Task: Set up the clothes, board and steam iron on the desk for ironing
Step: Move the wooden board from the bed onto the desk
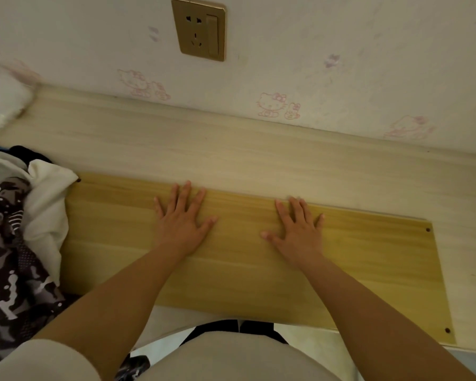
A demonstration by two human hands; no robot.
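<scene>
Head view shows the board (368, 265) already flat on the desk (231, 149), low in the frame. Left hand (183, 218) and right hand (297, 229) both press on it with fingers spread, gripping nothing. Clothes (25, 229) lie heaped at the left edge, touching the board. No steam iron is in view, so that and spreading a garment seem left to do.
</scene>
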